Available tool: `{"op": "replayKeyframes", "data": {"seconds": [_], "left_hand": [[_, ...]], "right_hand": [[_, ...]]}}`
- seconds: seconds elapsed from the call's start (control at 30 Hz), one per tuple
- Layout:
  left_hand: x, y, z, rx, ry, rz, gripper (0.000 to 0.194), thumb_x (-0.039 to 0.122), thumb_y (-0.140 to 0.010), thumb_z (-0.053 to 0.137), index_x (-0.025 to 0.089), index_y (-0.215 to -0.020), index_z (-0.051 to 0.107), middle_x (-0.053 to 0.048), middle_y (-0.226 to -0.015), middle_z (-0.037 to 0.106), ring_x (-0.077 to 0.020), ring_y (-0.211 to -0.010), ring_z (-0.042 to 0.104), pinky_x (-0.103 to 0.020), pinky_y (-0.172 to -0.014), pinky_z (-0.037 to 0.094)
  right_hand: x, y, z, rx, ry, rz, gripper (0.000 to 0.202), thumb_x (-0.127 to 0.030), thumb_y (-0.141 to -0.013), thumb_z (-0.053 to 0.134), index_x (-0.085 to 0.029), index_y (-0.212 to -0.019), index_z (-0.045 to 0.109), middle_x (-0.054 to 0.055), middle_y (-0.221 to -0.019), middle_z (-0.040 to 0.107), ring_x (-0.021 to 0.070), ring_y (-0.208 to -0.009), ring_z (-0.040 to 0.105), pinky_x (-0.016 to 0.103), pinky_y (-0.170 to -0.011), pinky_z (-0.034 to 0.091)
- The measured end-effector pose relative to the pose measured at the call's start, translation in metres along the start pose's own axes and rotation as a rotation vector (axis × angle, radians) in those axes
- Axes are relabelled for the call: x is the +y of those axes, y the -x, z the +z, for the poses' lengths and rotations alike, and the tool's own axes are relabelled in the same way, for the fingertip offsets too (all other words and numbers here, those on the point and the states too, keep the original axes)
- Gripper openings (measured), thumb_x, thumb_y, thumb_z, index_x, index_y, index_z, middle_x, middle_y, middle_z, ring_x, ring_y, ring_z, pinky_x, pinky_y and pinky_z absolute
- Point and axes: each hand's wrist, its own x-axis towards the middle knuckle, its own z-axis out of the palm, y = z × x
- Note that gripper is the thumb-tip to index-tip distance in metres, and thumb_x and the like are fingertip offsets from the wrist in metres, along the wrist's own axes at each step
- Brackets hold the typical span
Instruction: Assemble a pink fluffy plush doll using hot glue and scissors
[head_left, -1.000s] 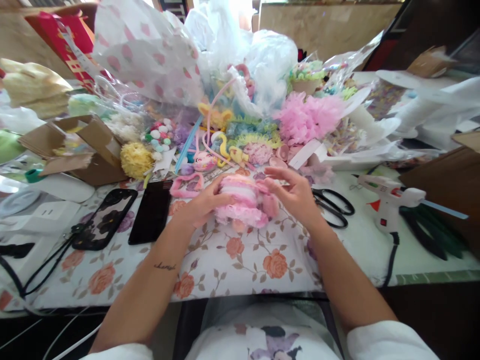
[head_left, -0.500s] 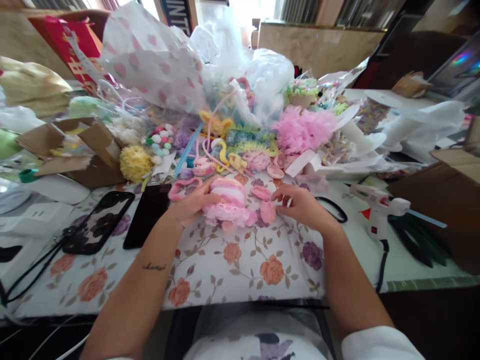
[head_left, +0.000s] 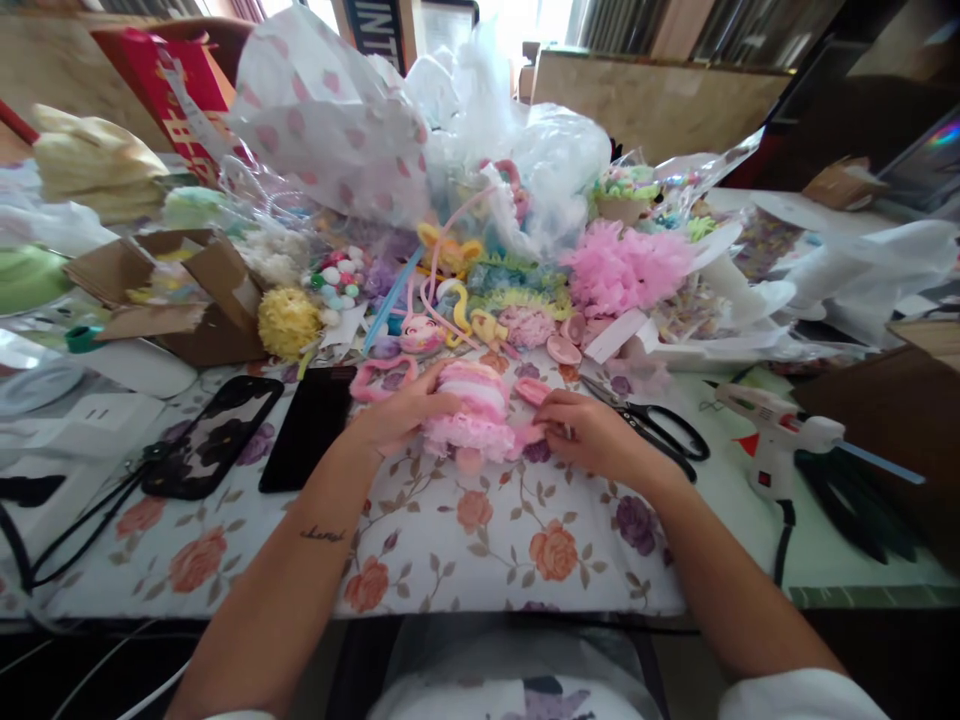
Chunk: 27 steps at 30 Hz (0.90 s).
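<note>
My left hand [head_left: 405, 408] grips the left side of a pink and white fluffy craft piece [head_left: 472, 405] with a ruffled lower edge, resting on the flowered cloth. To its right, the fingers of my right hand [head_left: 581, 428] are closed round a small pink fuzzy piece [head_left: 531, 433], mostly covered by them. That piece lies against the ruffle; whether the two are joined I cannot tell. Just above my right fingertips is a pink fuzzy oval [head_left: 531, 390]. A pink fuzzy loop [head_left: 384, 378] lies beyond my left hand. Black-handled scissors [head_left: 667, 430] lie beside my right wrist.
A white glue gun [head_left: 780, 425] with a blue stick stands at the right. Left of my arm lie a black tablet [head_left: 307, 430] and a flower-patterned phone [head_left: 214, 435]. Behind are an open cardboard box [head_left: 172, 300], a yellow pompom [head_left: 289, 323], pink tulle [head_left: 626, 265] and plastic bags [head_left: 330, 120].
My right hand has closed round the small pink fuzzy piece, which was in plainer view before. The scissors show more fully. The whole view has shifted slightly; my left hand keeps its grip.
</note>
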Motion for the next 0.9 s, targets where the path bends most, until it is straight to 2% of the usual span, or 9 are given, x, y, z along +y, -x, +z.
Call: {"op": "replayKeyframes", "data": {"seconds": [0.1,0.2,0.3,0.4,0.6,0.77,0.9], "left_hand": [[-0.001,-0.001,-0.001,-0.005,0.001,0.014,0.066,0.027,-0.072,0.075,0.026,-0.132,0.049,-0.006,-0.11,0.066,-0.017,-0.085,0.064,-0.024,-0.065,0.047],[-0.001,-0.001,-0.001,0.001,0.012,-0.006,0.068,0.027,-0.071,0.076,0.026,-0.133,0.049,-0.006,-0.109,0.067,-0.0187,-0.088,0.064,-0.025,-0.067,0.048],[0.0,-0.002,-0.001,0.012,0.022,-0.013,0.068,0.028,-0.071,0.077,0.026,-0.133,0.049,-0.005,-0.107,0.067,-0.0191,-0.087,0.064,-0.024,-0.067,0.048],[-0.001,-0.001,0.0,0.024,0.007,0.01,0.065,0.028,-0.071,0.076,0.025,-0.131,0.052,-0.005,-0.105,0.067,-0.018,-0.084,0.063,-0.023,-0.064,0.046],[0.001,0.001,0.006,0.026,0.026,-0.046,0.07,0.026,-0.07,0.076,0.026,-0.135,0.048,-0.004,-0.102,0.067,-0.0158,-0.078,0.062,-0.022,-0.061,0.044],[0.005,0.005,0.013,0.006,0.035,-0.047,0.076,0.026,-0.068,0.078,0.026,-0.137,0.045,-0.004,-0.098,0.067,-0.015,-0.073,0.06,-0.022,-0.056,0.042],[0.006,0.005,0.016,0.012,0.006,-0.031,0.074,0.027,-0.069,0.078,0.024,-0.136,0.046,-0.007,-0.11,0.066,-0.0164,-0.079,0.062,-0.022,-0.058,0.043]], "right_hand": [[0.01,0.002,-0.002,0.085,-0.196,0.09,0.018,-0.019,-0.083,0.053,-0.018,-0.086,0.07,0.005,-0.085,0.068,0.0151,-0.068,0.059,0.027,-0.062,0.045],[0.014,0.0,0.0,0.18,-0.374,0.254,0.013,-0.027,-0.078,0.059,-0.018,-0.078,0.068,0.001,-0.07,0.064,0.0132,-0.06,0.053,0.026,-0.055,0.042],[0.016,-0.003,0.002,0.295,-0.792,0.441,0.015,-0.032,-0.071,0.067,-0.017,-0.073,0.065,-0.003,-0.059,0.056,0.0092,-0.051,0.047,0.023,-0.048,0.037],[0.016,-0.006,0.002,0.338,-1.113,0.549,0.017,-0.03,-0.064,0.072,-0.016,-0.067,0.062,-0.004,-0.056,0.054,0.0073,-0.047,0.045,0.021,-0.044,0.036],[0.01,-0.009,0.001,0.346,-1.237,0.558,0.021,-0.028,-0.057,0.074,-0.018,-0.065,0.058,-0.004,-0.055,0.055,0.0077,-0.046,0.048,0.022,-0.043,0.041],[-0.003,-0.011,-0.002,0.358,-1.299,0.495,0.034,-0.024,-0.058,0.077,-0.02,-0.088,0.062,-0.005,-0.065,0.062,0.0067,-0.047,0.051,0.019,-0.042,0.041],[-0.012,-0.013,-0.007,0.327,-1.31,0.439,0.045,-0.024,-0.062,0.075,-0.022,-0.105,0.062,-0.004,-0.072,0.065,0.0086,-0.052,0.056,0.019,-0.043,0.045]]}}
